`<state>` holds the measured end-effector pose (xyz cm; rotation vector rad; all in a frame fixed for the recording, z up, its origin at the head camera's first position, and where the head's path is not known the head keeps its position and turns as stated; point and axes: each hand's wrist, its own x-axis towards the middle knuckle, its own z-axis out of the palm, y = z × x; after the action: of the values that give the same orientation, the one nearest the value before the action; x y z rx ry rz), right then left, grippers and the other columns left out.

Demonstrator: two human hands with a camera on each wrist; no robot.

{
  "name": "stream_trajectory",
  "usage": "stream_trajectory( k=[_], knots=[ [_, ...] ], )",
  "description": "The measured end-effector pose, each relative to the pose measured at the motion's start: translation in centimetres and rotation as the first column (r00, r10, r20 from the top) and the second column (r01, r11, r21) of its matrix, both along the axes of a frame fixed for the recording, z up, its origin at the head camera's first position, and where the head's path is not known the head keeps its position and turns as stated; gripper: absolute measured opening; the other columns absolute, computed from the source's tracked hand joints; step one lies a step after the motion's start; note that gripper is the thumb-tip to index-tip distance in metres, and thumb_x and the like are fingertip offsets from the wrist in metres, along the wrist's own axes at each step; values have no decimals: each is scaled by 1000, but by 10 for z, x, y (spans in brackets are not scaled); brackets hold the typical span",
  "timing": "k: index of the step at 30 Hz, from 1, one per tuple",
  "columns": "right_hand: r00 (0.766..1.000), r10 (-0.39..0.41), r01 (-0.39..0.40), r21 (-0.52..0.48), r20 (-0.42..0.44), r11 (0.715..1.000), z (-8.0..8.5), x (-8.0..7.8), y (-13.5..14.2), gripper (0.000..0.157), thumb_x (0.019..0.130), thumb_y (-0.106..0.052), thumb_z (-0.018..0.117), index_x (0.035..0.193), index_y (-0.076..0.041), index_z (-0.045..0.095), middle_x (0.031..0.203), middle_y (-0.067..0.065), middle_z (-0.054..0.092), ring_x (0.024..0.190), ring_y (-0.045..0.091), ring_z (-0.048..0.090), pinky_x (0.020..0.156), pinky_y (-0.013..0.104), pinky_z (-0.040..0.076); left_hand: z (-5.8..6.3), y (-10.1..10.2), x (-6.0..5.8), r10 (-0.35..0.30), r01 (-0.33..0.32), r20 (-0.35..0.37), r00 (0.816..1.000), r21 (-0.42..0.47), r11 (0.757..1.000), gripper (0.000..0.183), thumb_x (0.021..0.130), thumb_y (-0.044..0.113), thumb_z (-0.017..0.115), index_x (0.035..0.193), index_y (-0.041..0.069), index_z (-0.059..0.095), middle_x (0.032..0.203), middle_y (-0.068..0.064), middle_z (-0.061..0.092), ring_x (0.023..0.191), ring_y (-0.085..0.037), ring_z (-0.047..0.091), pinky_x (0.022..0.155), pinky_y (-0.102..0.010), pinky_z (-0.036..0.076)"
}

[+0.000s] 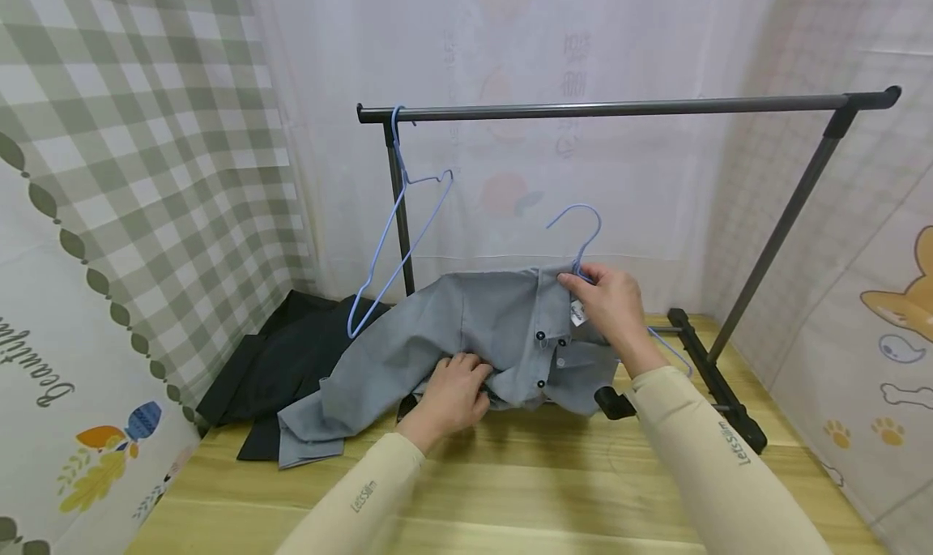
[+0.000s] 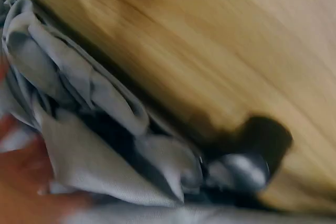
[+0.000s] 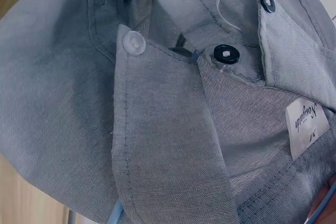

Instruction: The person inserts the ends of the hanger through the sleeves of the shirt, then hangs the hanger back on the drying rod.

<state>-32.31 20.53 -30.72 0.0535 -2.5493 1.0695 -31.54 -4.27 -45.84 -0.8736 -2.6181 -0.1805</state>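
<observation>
A grey button-up shirt is spread above the table, one sleeve trailing left to its cuff. My right hand pinches the neck of a blue wire hanger together with the shirt's collar. One end of this hanger shows beyond the shirt's right side. My left hand grips the shirt low at its middle, with the fingertips partly hidden in the folds. Dark buttons and a white label show by the collar in the right wrist view. The left wrist view is blurred.
A black rack with a horizontal rail stands behind the shirt. From its left end hangs a bare blue hanger. Dark clothing lies at left, partly under the grey sleeve. The rack's foot is at right on the wooden table.
</observation>
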Motion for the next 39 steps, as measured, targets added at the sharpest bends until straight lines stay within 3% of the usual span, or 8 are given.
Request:
stream_trajectory(
  k=[3, 8, 11, 23, 26, 33, 36, 39],
  knots=[
    [1000, -6, 6, 0, 3, 1000, 6, 0, 4, 39, 97, -44, 62, 107, -8, 73, 76, 9, 61, 67, 23, 47, 58, 33, 36, -6, -1, 3, 118, -95, 156, 981, -150, 984, 45, 93, 38, 69, 131, 15, 59, 125, -8, 59, 118, -29, 54, 96, -54, 43],
    [1000, -18, 19, -28, 11, 999, 20, 1, 13, 53, 97, -48, 60, 126, -4, 68, 112, 18, 69, 92, 28, 58, 71, 36, 43, -7, -10, -1, 146, -146, -1, 989, -55, 988, 7, 96, 26, 67, 95, 19, 69, 90, 1, 63, 88, -22, 60, 85, -46, 46],
    [1000, -29, 29, -59, 1, 998, 26, 1, 17, 57, 97, -48, 61, 132, -3, 64, 123, 18, 66, 107, 29, 59, 81, 38, 45, -7, -15, -2, 127, -127, 13, 992, 6, 992, 14, 95, 27, 69, 103, 16, 68, 97, -2, 64, 94, -24, 61, 92, -48, 45],
    [999, -52, 51, -55, -18, 997, 24, -1, 23, 44, 96, -48, 62, 101, -6, 73, 82, 7, 63, 74, 22, 48, 60, 33, 37, -22, -4, -6, 126, -109, 57, 990, -247, 963, 47, 93, 42, 68, 133, 18, 60, 121, -6, 60, 113, -25, 55, 97, -46, 44],
    [999, -42, 42, -57, -6, 998, 22, -1, 21, 46, 96, -48, 62, 107, -5, 73, 91, 10, 67, 78, 23, 50, 63, 33, 39, -24, 2, -8, 124, -118, 5, 992, -287, 951, 25, 96, 30, 67, 119, 22, 69, 108, 0, 65, 102, -20, 58, 94, -41, 45],
    [999, -52, 52, -99, 2, 994, 23, -1, 21, 47, 97, -47, 61, 114, -5, 72, 104, 14, 68, 89, 23, 54, 72, 34, 43, 1, 10, -11, 57, -55, -4, 998, 177, 983, 14, 97, 13, 65, 83, 14, 67, 72, 0, 59, 67, -18, 56, 69, -36, 49],
    [997, -65, 61, -107, -32, 992, 26, -1, 21, 47, 96, -48, 62, 111, -5, 73, 102, 13, 69, 89, 22, 55, 72, 33, 43, 18, 7, -12, -113, 45, 130, 985, 438, 898, 20, 101, 11, 56, 82, 11, 58, 64, -1, 48, 56, -17, 46, 58, -33, 42],
    [995, -69, 62, -103, -65, 993, 27, -2, 21, 46, 95, -48, 64, 107, -5, 74, 97, 12, 70, 86, 21, 55, 70, 32, 42, 31, 1, -11, -227, 5, 309, 924, 583, 812, 20, 105, 13, 48, 89, 10, 59, 66, -2, 46, 57, -16, 42, 59, -33, 38]
  ],
)
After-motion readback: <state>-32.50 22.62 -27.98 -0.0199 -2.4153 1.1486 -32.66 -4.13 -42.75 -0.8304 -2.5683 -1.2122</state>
